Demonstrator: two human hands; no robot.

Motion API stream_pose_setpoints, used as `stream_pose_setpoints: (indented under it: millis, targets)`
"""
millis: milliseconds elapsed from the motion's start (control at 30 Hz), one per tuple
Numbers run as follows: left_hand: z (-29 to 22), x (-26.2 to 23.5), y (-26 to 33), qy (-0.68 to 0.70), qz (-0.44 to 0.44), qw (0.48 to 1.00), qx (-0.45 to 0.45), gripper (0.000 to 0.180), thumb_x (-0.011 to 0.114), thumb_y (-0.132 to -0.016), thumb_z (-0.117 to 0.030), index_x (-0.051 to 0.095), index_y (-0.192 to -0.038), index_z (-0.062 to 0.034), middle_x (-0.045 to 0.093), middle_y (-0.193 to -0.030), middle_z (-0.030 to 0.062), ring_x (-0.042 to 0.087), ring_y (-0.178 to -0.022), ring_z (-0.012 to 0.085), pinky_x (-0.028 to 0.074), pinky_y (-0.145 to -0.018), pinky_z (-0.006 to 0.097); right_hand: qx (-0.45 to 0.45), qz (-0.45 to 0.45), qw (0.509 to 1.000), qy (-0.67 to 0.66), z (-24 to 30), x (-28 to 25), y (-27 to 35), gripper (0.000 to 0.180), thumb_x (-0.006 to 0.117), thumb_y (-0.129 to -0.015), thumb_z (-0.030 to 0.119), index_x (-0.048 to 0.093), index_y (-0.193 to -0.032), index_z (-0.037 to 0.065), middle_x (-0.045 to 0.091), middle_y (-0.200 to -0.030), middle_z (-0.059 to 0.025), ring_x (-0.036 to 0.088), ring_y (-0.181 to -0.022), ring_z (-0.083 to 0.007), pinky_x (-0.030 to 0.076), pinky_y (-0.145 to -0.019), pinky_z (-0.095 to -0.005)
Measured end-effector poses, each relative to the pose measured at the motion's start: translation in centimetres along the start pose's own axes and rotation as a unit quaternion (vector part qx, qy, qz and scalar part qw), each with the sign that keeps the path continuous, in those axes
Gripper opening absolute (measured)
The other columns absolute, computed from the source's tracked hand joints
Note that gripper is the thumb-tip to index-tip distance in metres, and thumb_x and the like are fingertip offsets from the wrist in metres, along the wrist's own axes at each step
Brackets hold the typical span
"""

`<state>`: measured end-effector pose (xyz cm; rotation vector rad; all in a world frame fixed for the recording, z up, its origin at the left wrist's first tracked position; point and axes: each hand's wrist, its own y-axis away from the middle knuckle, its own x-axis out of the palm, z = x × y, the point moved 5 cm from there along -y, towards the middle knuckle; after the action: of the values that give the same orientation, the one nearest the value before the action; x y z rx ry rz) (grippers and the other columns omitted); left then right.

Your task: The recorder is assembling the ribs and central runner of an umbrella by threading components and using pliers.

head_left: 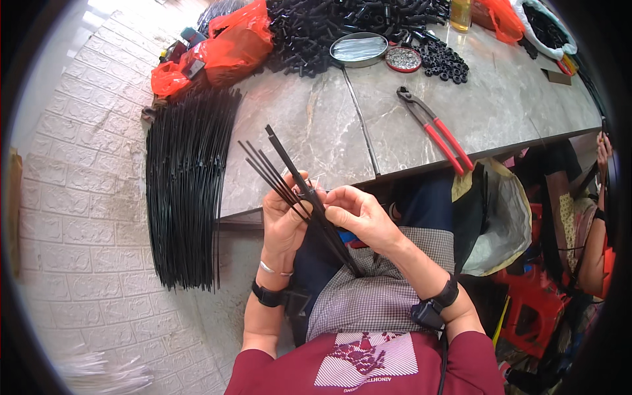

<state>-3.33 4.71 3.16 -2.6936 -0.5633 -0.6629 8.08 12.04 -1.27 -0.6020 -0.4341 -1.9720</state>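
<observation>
My left hand point(282, 220) is closed around a bundle of black rods point(338, 245), held at a slant over my lap. One rod is thicker than the others, and several thin ones fan out past my thumb. Close against the bundle, my right hand point(366, 218) pinches what looks like a thin pale wire point(318, 180) between thumb and forefinger. The wire's far end is hidden among the fingers and rods. The bundle's lower end rests near the checked apron point(388, 280).
Long black rods point(187, 191) lie stacked on the table's left side. Red-handled cutters point(438, 128) lie on the grey tabletop point(299, 108). Behind are a dish of thin wires point(359, 49), a dish of small metal parts point(403, 59), black rings point(446, 62) and red bags point(230, 52). Another person's arm point(594, 250) shows right.
</observation>
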Motion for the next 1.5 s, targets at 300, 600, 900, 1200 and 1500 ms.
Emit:
stream_pose_setpoints:
  millis: [300,600,900,1200,1500]
  targets:
    - [1.3,0.0,-0.6,0.029,0.029,0.999,-0.003,0.049,0.069,-0.084,-0.006,0.049,-0.128,0.0040,0.066,-0.095,0.0153,0.066,-0.090,0.0232,0.054,-0.083,0.032,-0.001,0.150,0.989,-0.002,-3.4,0.9,0.8,0.067,0.036,-0.097,0.058,0.060,-0.098,-0.004,0.062,-0.077,-0.0087,0.059,-0.072,-0.0162,0.049,-0.069,-0.0287]
    - [3.0,3.5,-1.1,0.099,0.083,0.989,-0.071,0.050,0.061,-0.092,-0.019,0.043,-0.133,0.0031,0.057,-0.095,0.0115,0.057,-0.094,0.0282,0.052,-0.084,0.043,-0.071,-0.013,0.996,0.056,-4.4,0.2,2.3,0.072,0.034,-0.091,0.070,0.050,-0.067,0.004,0.046,-0.056,0.0000,0.045,-0.050,-0.0074,0.037,-0.046,-0.0221]
    - [1.5,9.1,0.2,0.115,0.160,0.978,-0.060,0.087,0.067,-0.080,-0.054,0.032,-0.142,-0.0038,0.029,-0.070,-0.0023,0.029,-0.060,0.0119,0.031,-0.058,0.032,-0.207,-0.085,0.974,0.038,-2.2,0.6,3.6,0.032,0.052,-0.098,0.029,0.068,-0.089,0.002,0.064,-0.072,-0.0056,0.056,-0.067,-0.0105,0.048,-0.062,-0.0280]
    - [-4.3,12.1,1.6,-0.054,0.062,0.990,0.116,0.080,0.064,-0.077,-0.055,0.037,-0.128,0.0000,0.028,-0.066,-0.0024,0.030,-0.053,0.0060,0.030,-0.050,0.019,-0.359,-0.095,0.912,0.177,4.4,4.8,5.0,0.055,0.046,-0.093,0.056,0.062,-0.082,0.004,0.056,-0.060,-0.0166,0.057,-0.056,-0.0355,0.045,-0.053,-0.0372]
    - [-2.7,7.2,-0.1,0.102,0.073,0.991,0.037,0.067,0.075,-0.062,-0.057,0.050,-0.107,-0.0144,0.032,-0.064,-0.0084,0.029,-0.054,0.0057,0.023,-0.051,0.023,-0.325,-0.107,0.859,0.381,5.6,2.7,4.6,0.042,0.065,-0.083,0.017,0.053,-0.120,0.002,0.057,-0.109,-0.0207,0.052,-0.108,-0.0381,0.043,-0.094,-0.0428]
